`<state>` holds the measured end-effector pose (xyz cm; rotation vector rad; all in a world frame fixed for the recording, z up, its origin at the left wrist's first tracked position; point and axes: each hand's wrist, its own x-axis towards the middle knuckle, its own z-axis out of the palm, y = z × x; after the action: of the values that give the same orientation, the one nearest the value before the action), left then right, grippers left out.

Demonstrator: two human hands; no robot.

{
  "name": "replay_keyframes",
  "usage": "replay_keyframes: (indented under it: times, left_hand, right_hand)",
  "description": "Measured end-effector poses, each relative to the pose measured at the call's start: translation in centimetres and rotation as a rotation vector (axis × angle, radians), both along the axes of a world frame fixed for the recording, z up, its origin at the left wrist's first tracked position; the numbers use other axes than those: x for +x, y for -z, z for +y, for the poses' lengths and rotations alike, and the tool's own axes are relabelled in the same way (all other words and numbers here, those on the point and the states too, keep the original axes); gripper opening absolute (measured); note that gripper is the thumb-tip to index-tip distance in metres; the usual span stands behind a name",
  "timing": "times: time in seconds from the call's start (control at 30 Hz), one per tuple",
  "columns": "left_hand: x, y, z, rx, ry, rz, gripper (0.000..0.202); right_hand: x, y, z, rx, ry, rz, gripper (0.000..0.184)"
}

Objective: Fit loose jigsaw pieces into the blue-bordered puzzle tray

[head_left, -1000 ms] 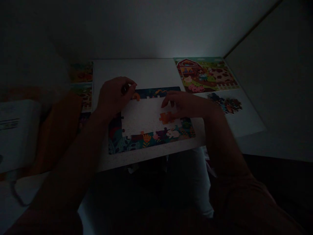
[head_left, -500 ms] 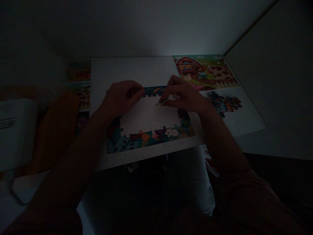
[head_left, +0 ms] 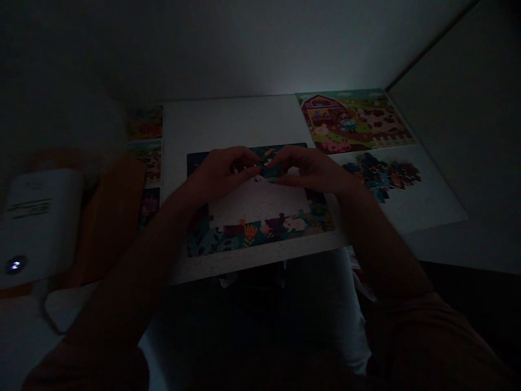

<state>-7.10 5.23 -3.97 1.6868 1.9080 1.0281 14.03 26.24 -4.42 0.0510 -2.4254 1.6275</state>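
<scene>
The scene is very dim. A jigsaw puzzle frame [head_left: 260, 231] with a flowered border and a bare white middle lies on the white table [head_left: 228, 122] in front of me. My left hand [head_left: 222, 174] and my right hand [head_left: 313, 171] meet over the frame's upper edge. Both have fingers pinched together on a small dark teal puzzle piece [head_left: 268, 169] held between them, just above the board.
A finished farm picture [head_left: 354, 122] lies at the back right, with a heap of loose puzzle pieces [head_left: 380, 174] below it. Several small picture cards [head_left: 146, 146] sit at the left. A white device [head_left: 36, 222] with a small light rests far left.
My hands have come together at the frame's top edge. The orange piece seen on the white middle a second ago is gone from there. The view has shifted slightly left.
</scene>
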Motion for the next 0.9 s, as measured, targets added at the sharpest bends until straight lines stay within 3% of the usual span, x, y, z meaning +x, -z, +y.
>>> replay_keyframes:
  times: [0.13,0.33,0.43,0.6,0.77,0.9]
  left_hand:
    - [0.3,-0.2,-0.1,-0.010,0.003,-0.128,0.045]
    - [0.7,-1.4,-0.5,-0.084,0.036,-0.140,0.048]
    - [0.1,-1.6,-0.7,-0.081,-0.029,-0.153,0.049]
    - [-0.7,-1.6,-0.9,-0.054,-0.175,-0.017,0.045]
    - [0.0,-1.6,-0.9,-0.051,-0.080,-0.037,0.031]
    - [0.7,-1.8,-0.7,-0.115,0.029,-0.017,0.032]
  right_hand:
    - [-0.6,0.8,0.2,-0.078,0.084,0.040,0.048]
    - [-0.8,0.9,0.6,-0.040,0.169,0.032,0.044]
    - [-0.5,0.4,0.4,-0.041,0.134,-0.032,0.042]
    - [-0.1,0.1,0.0,-0.007,-0.048,-0.122,0.038]
    - [-0.2,0.2,-0.1,0.040,-0.107,-0.124,0.036]
    - [-0.3,0.3,-0.1,0.034,-0.106,-0.113,0.038]
